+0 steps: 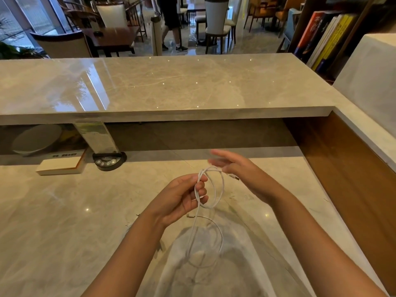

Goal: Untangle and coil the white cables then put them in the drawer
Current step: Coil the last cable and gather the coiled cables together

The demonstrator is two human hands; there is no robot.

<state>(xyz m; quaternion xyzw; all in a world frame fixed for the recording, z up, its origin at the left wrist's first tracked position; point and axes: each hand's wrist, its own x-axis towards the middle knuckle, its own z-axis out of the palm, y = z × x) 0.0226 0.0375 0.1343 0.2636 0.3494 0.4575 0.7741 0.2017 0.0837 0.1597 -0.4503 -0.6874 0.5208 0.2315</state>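
Note:
A thin white cable (220, 187) hangs in a loop between both hands above the marble desk (64, 221). My left hand (182, 198) pinches the loop's left side between thumb and fingers. My right hand (237, 168) holds the cable's top near its plug end, with the fingers blurred and partly spread. A longer stretch of the cable drops from the left hand and curls into a wide ring (205, 243) just above the desk. No drawer is in view.
A raised marble counter (171, 86) runs across behind the desk. Under it sit a book (62, 165), a black device with buttons (109, 160) and a leaflet stand (96, 136). A wooden side panel (342, 168) closes the right. A person walks among chairs beyond.

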